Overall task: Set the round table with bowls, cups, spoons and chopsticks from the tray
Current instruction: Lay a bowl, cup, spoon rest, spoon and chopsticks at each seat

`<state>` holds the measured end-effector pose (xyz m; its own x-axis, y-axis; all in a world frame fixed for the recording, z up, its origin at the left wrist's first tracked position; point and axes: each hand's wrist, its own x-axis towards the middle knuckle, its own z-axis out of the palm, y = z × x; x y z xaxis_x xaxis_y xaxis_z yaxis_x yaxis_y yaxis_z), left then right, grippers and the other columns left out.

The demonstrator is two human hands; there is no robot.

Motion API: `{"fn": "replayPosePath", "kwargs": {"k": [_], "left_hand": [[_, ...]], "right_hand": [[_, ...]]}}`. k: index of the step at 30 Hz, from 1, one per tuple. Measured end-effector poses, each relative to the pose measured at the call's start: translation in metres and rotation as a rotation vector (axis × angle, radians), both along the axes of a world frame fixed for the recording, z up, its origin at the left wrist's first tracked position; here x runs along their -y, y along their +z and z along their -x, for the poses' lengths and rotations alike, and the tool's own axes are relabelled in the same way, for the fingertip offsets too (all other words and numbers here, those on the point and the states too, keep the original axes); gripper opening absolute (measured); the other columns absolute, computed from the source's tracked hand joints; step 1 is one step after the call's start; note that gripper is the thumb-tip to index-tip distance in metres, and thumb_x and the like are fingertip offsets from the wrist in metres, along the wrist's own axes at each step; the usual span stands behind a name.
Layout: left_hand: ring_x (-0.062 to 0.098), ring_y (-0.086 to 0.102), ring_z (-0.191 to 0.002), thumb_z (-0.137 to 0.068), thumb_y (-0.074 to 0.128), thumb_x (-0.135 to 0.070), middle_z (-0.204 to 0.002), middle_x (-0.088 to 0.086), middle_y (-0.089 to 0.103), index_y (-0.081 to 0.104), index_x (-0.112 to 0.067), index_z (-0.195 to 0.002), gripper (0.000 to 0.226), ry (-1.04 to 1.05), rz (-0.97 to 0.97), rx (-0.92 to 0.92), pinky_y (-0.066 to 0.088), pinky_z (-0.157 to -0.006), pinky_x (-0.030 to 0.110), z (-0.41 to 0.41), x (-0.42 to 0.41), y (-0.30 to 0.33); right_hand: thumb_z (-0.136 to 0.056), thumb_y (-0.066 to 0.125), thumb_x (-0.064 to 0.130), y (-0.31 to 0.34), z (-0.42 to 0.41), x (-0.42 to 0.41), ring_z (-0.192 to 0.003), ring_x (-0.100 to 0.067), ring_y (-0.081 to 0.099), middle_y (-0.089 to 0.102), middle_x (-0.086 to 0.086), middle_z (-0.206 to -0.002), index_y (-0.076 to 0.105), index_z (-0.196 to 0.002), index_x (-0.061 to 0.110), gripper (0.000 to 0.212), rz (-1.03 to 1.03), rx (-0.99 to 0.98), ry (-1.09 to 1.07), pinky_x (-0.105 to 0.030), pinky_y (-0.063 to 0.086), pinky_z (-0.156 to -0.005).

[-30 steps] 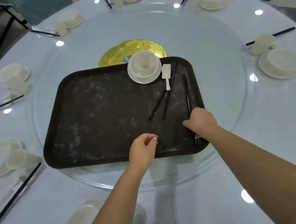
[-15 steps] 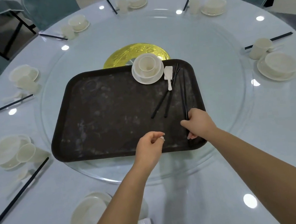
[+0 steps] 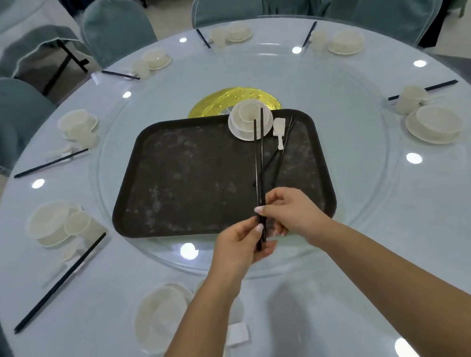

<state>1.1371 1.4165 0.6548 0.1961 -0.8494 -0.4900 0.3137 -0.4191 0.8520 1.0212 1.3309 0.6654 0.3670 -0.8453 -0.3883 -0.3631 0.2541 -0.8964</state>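
tray (image 3: 198, 180) frame centre on turntable (image 3: 352, 145) | bowl stack (image 3: 244, 127) tray upper right, spoon (image 3: 279, 132) just right | held chopsticks (image 3: 260, 169) over tray lower right | place settings round table (image 3: 416, 244) rim

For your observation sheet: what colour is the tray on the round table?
Dark brown, with pale scuffs, seen in the head view: tray.
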Motion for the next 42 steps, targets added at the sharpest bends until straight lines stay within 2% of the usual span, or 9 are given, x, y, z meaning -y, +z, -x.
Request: {"fn": "replayPosePath", "kwargs": {"k": [5,8,10,15,20,30,34,38,42], "left_hand": [[0.023,0.074,-0.08,-0.094,0.061,-0.011,-0.087,0.01,0.076,0.071,-0.027,-0.102,0.02,0.011,-0.015,0.047,0.058,-0.068,0.025,-0.008,-0.034,0.001],[0.02,0.074,-0.077,-0.092,0.063,-0.014,-0.081,0.001,0.076,0.067,-0.032,-0.096,0.019,0.022,-0.061,0.071,0.057,-0.061,0.023,-0.012,-0.052,-0.002],[0.02,0.074,-0.076,-0.091,0.064,-0.014,-0.082,0.001,0.076,0.067,-0.031,-0.097,0.019,0.023,-0.076,0.04,0.056,-0.059,0.022,-0.017,-0.066,-0.003],[0.029,0.074,-0.082,-0.09,0.066,-0.01,-0.089,0.012,0.075,0.065,-0.017,-0.112,0.023,-0.038,-0.105,-0.055,0.058,-0.067,0.027,-0.027,-0.102,-0.007],[0.031,0.073,-0.085,-0.088,0.07,-0.009,-0.092,0.017,0.074,0.067,-0.013,-0.111,0.024,-0.086,-0.123,-0.114,0.058,-0.071,0.03,-0.026,-0.133,-0.016],[0.028,0.073,-0.087,-0.088,0.07,-0.008,-0.093,0.015,0.074,0.067,-0.013,-0.111,0.024,-0.144,-0.163,-0.091,0.058,-0.069,0.031,-0.025,-0.162,-0.028],[0.026,0.073,-0.084,-0.087,0.071,-0.009,-0.093,0.016,0.074,0.066,-0.009,-0.113,0.027,-0.175,-0.169,-0.081,0.059,-0.072,0.034,-0.022,-0.169,-0.033],[0.024,0.072,-0.083,-0.087,0.072,-0.014,-0.09,0.013,0.075,0.068,-0.013,-0.111,0.024,-0.259,-0.169,-0.036,0.059,-0.074,0.033,-0.023,-0.176,-0.039],[0.024,0.073,-0.084,-0.086,0.072,-0.016,-0.09,0.01,0.075,0.069,-0.015,-0.108,0.022,-0.34,-0.211,0.023,0.059,-0.075,0.033,-0.024,-0.183,-0.048]], "right_hand": [[-0.089,0.07,0.023,-0.008,-0.008,-0.039,-0.043,-0.009,0.058,0.064,0.0,-0.061,0.065,-0.088,0.007,0.016,0.022,-0.047,0.022,-0.021,0.05,-0.046],[-0.087,0.071,0.025,-0.012,-0.011,-0.055,-0.047,-0.008,0.058,0.066,0.001,-0.067,0.068,-0.087,0.012,0.013,0.02,-0.07,0.049,-0.02,0.052,-0.05],[-0.088,0.07,0.025,-0.011,-0.012,-0.063,-0.048,-0.008,0.057,0.067,0.002,-0.069,0.069,-0.087,0.016,0.01,0.017,-0.051,0.062,-0.019,0.049,-0.049],[-0.095,0.06,0.027,-0.003,-0.015,-0.071,-0.049,-0.009,0.059,0.069,0.003,-0.073,0.07,-0.092,0.023,0.011,0.016,0.07,-0.036,-0.019,0.05,-0.049],[-0.092,0.067,0.028,-0.006,-0.019,-0.079,-0.053,-0.01,0.061,0.071,0.0,-0.076,0.073,-0.093,0.016,0.014,-0.046,0.086,-0.102,-0.02,0.051,-0.053],[-0.088,0.072,0.021,-0.019,-0.019,-0.111,-0.053,-0.012,0.064,0.07,0.005,-0.062,0.071,-0.089,0.01,0.011,-0.177,0.141,-0.112,-0.02,0.054,-0.054],[-0.087,0.073,0.021,-0.024,-0.019,-0.121,-0.054,-0.012,0.064,0.072,0.001,-0.069,0.072,-0.092,0.008,0.013,-0.192,0.121,-0.113,-0.02,0.053,-0.054],[-0.089,0.07,0.021,-0.03,-0.015,-0.13,-0.054,-0.012,0.064,0.075,-0.007,-0.083,0.073,-0.094,0.01,0.012,-0.212,0.096,-0.052,-0.02,0.053,-0.054],[-0.091,0.067,0.018,-0.04,-0.01,-0.143,-0.053,-0.013,0.064,0.075,-0.008,-0.083,0.072,-0.093,0.006,0.013,-0.266,0.061,-0.001,-0.02,0.053,-0.053]]}}
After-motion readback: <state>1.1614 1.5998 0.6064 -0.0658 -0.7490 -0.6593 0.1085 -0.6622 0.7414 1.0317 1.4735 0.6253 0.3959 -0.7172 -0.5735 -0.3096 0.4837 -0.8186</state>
